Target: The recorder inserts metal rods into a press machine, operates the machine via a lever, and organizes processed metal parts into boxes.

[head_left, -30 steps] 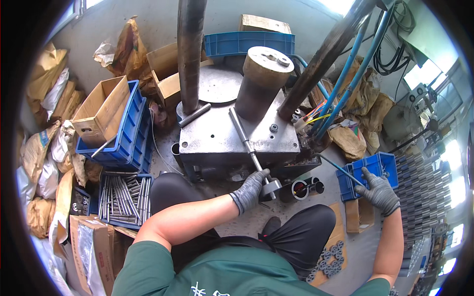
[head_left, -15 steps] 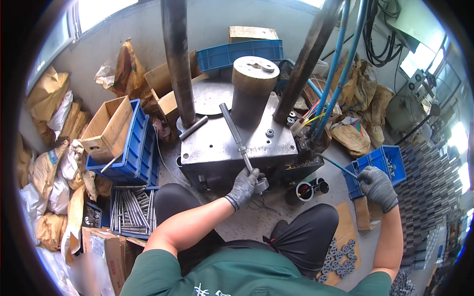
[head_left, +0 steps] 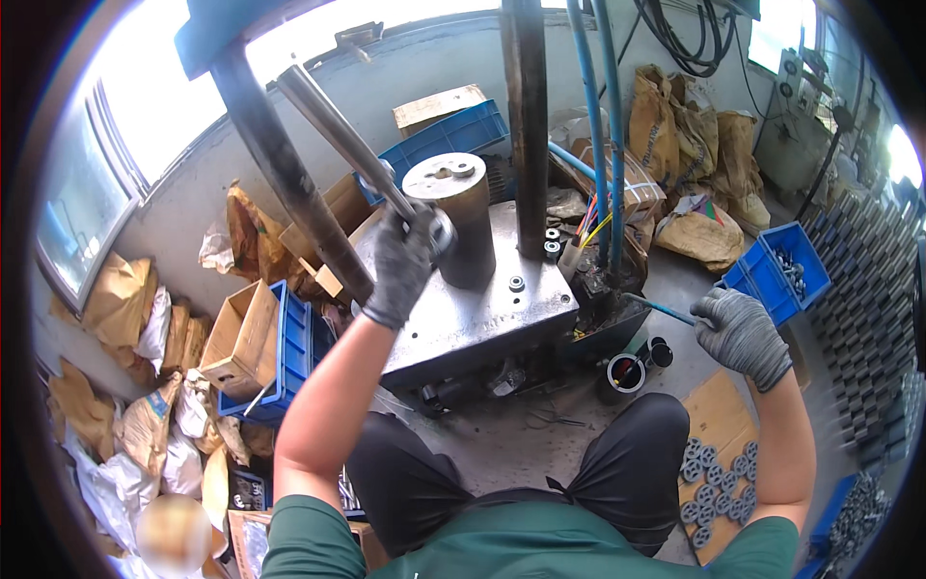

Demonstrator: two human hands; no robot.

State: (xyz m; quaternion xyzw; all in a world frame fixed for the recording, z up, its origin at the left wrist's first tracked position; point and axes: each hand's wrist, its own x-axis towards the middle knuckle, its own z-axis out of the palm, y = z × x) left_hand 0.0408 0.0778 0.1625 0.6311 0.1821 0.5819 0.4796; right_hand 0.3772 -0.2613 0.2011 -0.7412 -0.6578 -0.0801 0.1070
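My left hand (head_left: pixel 397 265), in a dark glove, is closed round the near end of a long metal rod with a ring end (head_left: pixel 333 124). The rod slants up and away to the left, thick at its far part, and its ring shows beside my fingers. Behind that hand stands a thick steel cylinder (head_left: pixel 471 241) on a metal machine plate (head_left: pixel 463 333). My right hand (head_left: pixel 745 333), in a grey glove, is closed on the end of a thin blue lever (head_left: pixel 664 309) at the machine's right side.
Two dark posts (head_left: pixel 289 174) (head_left: pixel 526 125) rise from the plate. A small ring part (head_left: pixel 516 284) lies on it. Blue crates (head_left: pixel 779 270) stand to the right and left. Round spoked parts (head_left: pixel 714 478) lie on cardboard (head_left: pixel 709 405) by my right knee. Sacks (head_left: pixel 145 415) crowd the left.
My left hand has lifted the rod up and to the left, away from low over the plate's front edge. The view has turned and tilted. My right hand keeps hold of the lever.
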